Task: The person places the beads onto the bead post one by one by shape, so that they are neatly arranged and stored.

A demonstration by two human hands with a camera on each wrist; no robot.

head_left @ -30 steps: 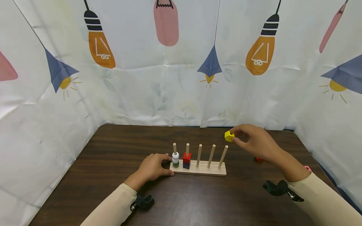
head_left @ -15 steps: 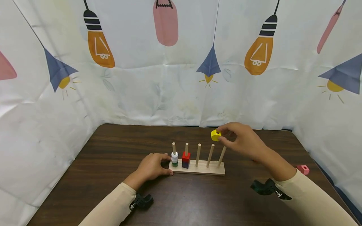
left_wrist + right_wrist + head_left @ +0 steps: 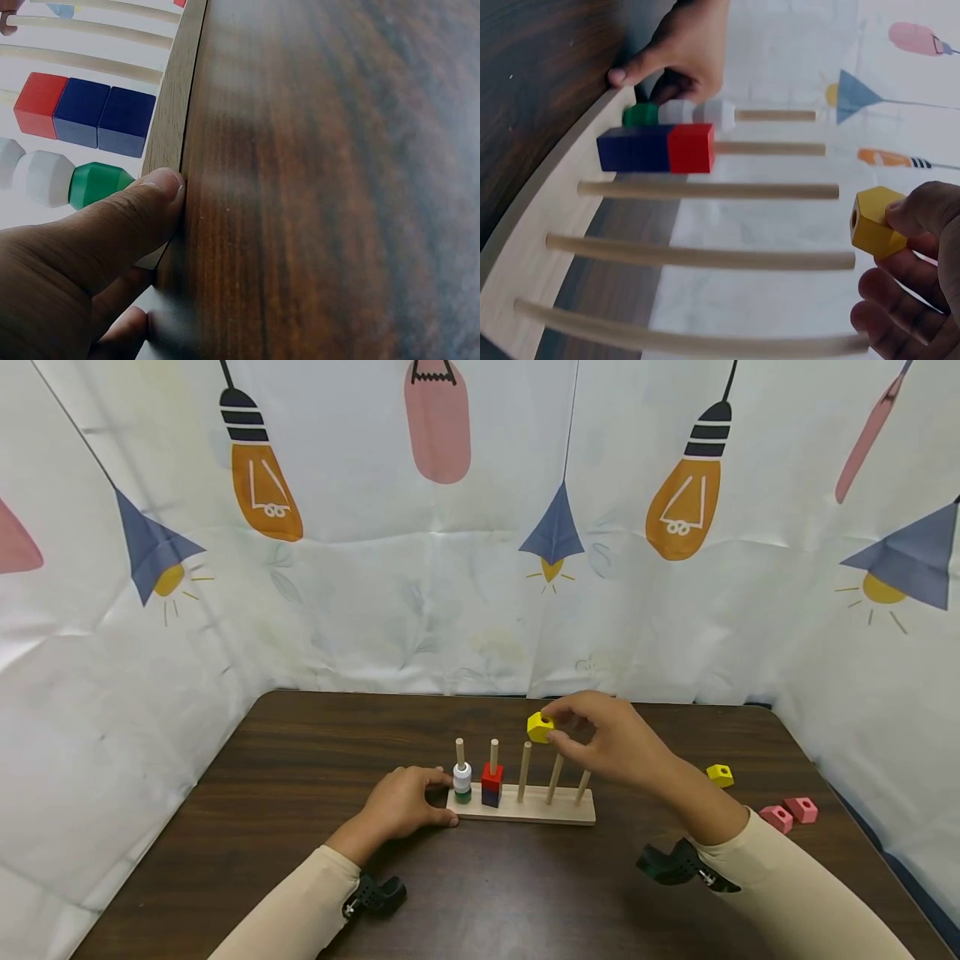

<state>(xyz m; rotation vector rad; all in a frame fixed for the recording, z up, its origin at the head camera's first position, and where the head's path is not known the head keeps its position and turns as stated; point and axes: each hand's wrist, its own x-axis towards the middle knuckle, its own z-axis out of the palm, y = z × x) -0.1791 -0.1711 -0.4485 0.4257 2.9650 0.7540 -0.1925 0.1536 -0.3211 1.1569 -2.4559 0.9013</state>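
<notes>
My left hand (image 3: 401, 802) grips the left end of a wooden peg stand (image 3: 558, 811), its thumb at the front edge. In the left wrist view, a green bead (image 3: 97, 184) with white beads (image 3: 48, 178) above it sits on the end peg. Beside them, two dark blue cubes (image 3: 126, 120) and a red cube (image 3: 39, 105) share the second peg. The other pegs are bare. My right hand (image 3: 611, 735) pinches a yellow five-sided bead (image 3: 876, 223) between thumb and fingers. In the right wrist view, its hole faces the pegs, near the tip of the middle peg (image 3: 712, 190).
On the table's right side lie another yellow bead (image 3: 720, 776) and two pink beads, a nearer one (image 3: 776, 818) and a farther one (image 3: 801, 810). A white patterned cloth (image 3: 360, 610) hangs behind the dark wooden table (image 3: 315, 735).
My right hand has carried the yellow bead leftward, from beyond the right end of the stand to above the middle peg. Beads on the right have come into view. The left hand stays put.
</notes>
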